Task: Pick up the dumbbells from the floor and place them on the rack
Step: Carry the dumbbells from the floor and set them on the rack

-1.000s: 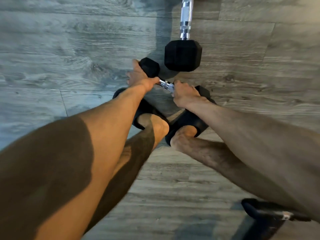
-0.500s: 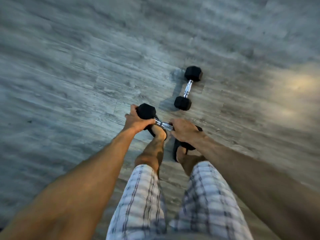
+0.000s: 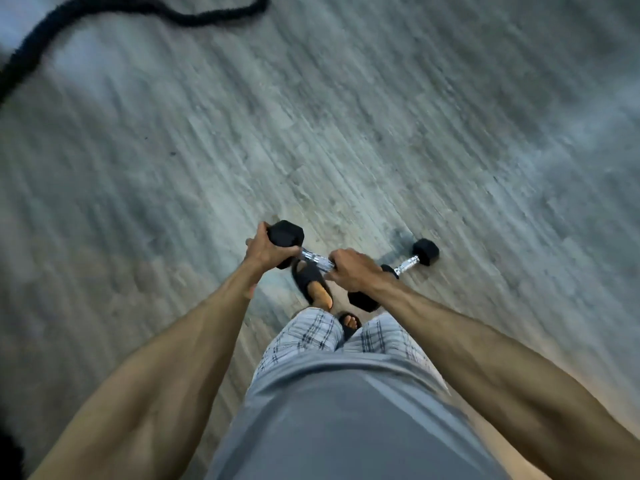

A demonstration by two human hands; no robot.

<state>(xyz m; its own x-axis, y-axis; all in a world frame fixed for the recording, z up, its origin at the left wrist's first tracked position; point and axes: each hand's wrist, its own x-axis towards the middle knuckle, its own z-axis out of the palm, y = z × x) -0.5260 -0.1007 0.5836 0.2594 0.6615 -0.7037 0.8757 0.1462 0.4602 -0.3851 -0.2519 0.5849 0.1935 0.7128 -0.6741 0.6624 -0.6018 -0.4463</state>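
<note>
Both hands are on one hex dumbbell (image 3: 317, 260) at the centre of the frame, and it is up off the floor, held out in front of the person's plaid shorts (image 3: 313, 336). The left hand (image 3: 268, 251) is wrapped around the inner side of the black head at the left end, fingers curled over it. The right hand (image 3: 355, 271) is closed on the chrome handle close to the other head, which pokes out dark below the wrist. Between the two hands a short stretch of bright handle shows. The bar runs from upper left down to lower right, slightly tilted. Just to the right, a second dumbbell (image 3: 414, 259) lies on the grey wood-plank floor (image 3: 450, 150), its far black head and chrome handle clear to see, its near end hidden behind the right wrist. Below the held bar, a foot in a black slide sandal (image 3: 310, 280) points up the frame, and a second sandalled foot (image 3: 349, 323) peeks out between the shorts legs. A grey shirt (image 3: 346, 417) fills the bottom centre. At the upper left a thick black rope (image 3: 114, 10) snakes across the floor, well apart from the weights. The floor is smeared with motion blur, so its fine detail cannot be made out.
</note>
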